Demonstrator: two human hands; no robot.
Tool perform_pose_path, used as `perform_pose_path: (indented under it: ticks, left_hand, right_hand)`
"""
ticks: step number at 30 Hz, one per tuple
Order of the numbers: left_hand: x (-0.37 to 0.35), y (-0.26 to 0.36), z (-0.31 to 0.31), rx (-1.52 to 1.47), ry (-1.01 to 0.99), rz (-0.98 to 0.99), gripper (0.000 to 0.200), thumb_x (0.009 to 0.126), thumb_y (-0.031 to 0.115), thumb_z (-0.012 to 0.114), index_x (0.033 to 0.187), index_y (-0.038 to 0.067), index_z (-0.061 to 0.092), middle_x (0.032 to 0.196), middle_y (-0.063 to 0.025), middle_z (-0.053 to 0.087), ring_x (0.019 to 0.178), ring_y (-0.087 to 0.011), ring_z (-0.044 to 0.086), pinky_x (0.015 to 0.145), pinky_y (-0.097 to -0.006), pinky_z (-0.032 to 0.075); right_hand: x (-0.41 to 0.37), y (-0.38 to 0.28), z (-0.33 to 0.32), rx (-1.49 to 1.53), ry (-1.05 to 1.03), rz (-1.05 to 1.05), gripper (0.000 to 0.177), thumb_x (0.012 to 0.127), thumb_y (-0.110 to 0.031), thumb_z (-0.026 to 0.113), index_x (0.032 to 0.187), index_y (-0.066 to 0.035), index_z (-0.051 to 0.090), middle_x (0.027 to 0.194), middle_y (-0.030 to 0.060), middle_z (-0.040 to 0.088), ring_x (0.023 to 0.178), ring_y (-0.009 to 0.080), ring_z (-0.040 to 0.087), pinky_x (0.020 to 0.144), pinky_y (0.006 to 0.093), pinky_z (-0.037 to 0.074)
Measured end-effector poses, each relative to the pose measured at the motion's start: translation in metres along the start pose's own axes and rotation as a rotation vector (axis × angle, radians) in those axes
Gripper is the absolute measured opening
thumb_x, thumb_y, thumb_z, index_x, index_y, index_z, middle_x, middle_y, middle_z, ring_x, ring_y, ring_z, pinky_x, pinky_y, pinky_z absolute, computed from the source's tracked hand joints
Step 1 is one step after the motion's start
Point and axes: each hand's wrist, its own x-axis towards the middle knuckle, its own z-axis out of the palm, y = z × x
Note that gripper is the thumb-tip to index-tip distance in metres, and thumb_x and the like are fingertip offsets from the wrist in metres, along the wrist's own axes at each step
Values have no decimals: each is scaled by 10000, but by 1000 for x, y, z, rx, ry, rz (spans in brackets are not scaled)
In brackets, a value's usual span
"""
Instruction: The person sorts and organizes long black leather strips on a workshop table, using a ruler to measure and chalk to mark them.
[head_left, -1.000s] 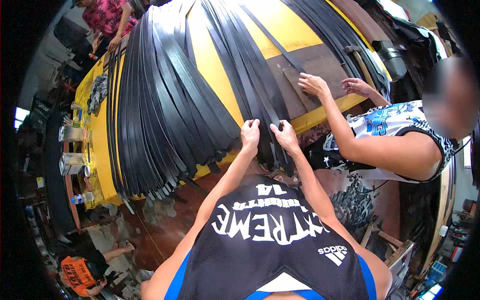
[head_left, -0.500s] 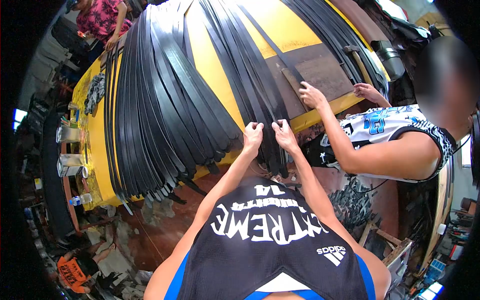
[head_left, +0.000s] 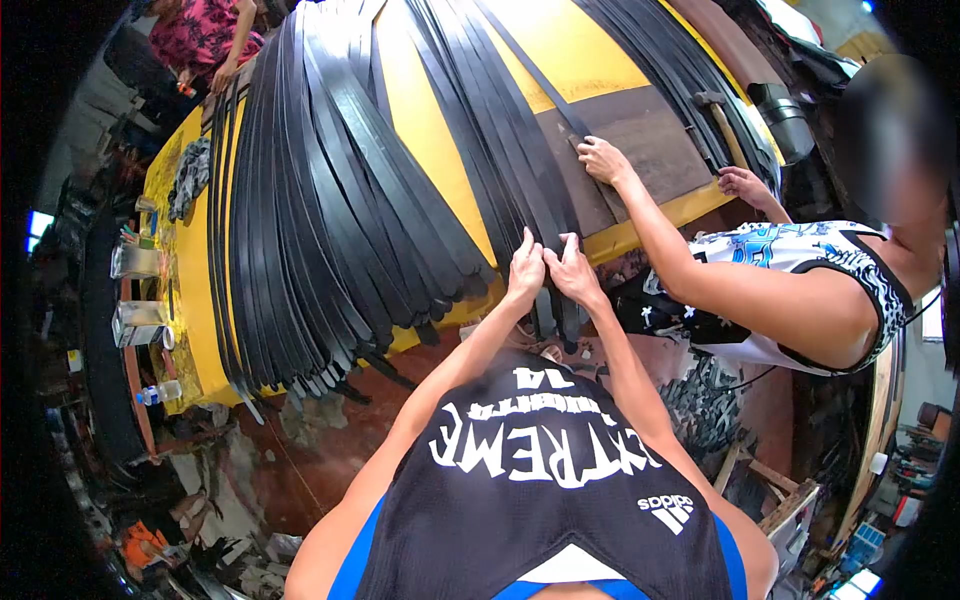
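Note:
Long flat black straps (head_left: 505, 165) run in a narrow bundle down the yellow table (head_left: 420, 110), their ends hanging over its near edge. At that edge my left hand (head_left: 526, 270) and my right hand (head_left: 572, 270) are side by side, nearly touching. Each is closed, with thumb and fingers pinched on a strap of this bundle; the exact grip is partly hidden by the fingers. To the left of my hands lies a wider, fanned-out bundle of black straps (head_left: 330, 200).
At the right, a co-worker's hand (head_left: 604, 160) holds a strap over a brown board (head_left: 655, 145). Their other hand (head_left: 742, 186) is beside a hammer (head_left: 727, 130). Another person (head_left: 205, 45) stands at the far left. A bottle (head_left: 160, 392) and a grey cloth (head_left: 188, 180) sit on the table's left side.
My hands have drawn together, the left moving right towards the other. The co-worker's near hand has moved slightly up and left over the board.

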Motion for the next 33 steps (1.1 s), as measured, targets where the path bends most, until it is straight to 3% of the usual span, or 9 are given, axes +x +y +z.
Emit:
perform_pose_path:
  ticks: [5,7,13,15,17,19,24,28,33]
  left_hand:
    - [-3,34,7,83,199,-50,682,935,301,620,1491,-11,378,1124,-198,670,966,-272,627,884,-374,491]
    - [11,45,1,46,96,81,610,913,319,683,1357,-43,471,1156,-204,672,1019,-267,641,907,-370,507]
    - [-4,44,-11,149,108,10,577,928,310,641,1346,-57,486,1148,-217,671,1061,-301,638,932,-404,500]
    - [17,-4,-22,229,245,-108,460,937,257,613,1285,-33,529,1049,-172,683,947,-276,663,845,-405,530]
    - [-2,21,-23,-4,153,-218,640,948,222,586,1482,-30,339,979,-125,653,815,-218,646,747,-360,538]
    - [-8,29,-15,-153,252,-195,646,952,230,590,1487,-22,328,849,-65,581,670,-149,567,632,-315,507]
    - [-13,36,-1,197,391,-179,816,845,324,733,1473,-18,341,1325,-208,572,1195,-323,560,1036,-398,426]
    - [-7,25,18,284,426,-96,730,820,246,646,1425,-42,356,1352,-340,507,1264,-428,521,1065,-433,404]
    - [-4,12,29,301,508,-119,683,836,293,655,1397,-14,413,1253,-307,604,1175,-427,597,1019,-451,451]
  right_hand:
    - [-22,-24,6,-136,-16,-36,687,939,-287,589,1440,9,223,1095,379,622,1016,525,623,882,557,490]
    - [-33,-26,22,-141,251,-314,722,920,-90,537,1535,-8,167,1323,349,518,1152,468,572,950,511,478]
    - [-27,23,53,-165,202,-644,944,836,-168,638,1525,122,61,1436,375,385,1314,471,435,1114,440,366]
    - [-49,7,9,14,-288,-343,828,855,-199,677,1518,72,263,1434,335,443,1297,428,491,1103,432,386]
    - [-49,20,-25,349,-254,2,504,852,-314,726,1253,-17,659,1181,251,665,1108,351,646,1018,394,470]
    - [-32,63,-24,326,232,129,586,840,-380,741,1273,-4,623,1248,262,633,1145,338,626,1024,393,462]
    - [12,105,-20,170,-6,136,922,768,-535,776,1367,96,471,1421,300,490,1335,381,486,1108,431,393]
    - [10,73,-31,182,-156,142,941,740,-480,808,1375,111,443,1412,315,490,1323,389,497,1113,413,394]
    - [10,76,8,71,20,118,909,774,-403,783,1396,112,366,1354,335,523,1272,418,531,1061,436,439]
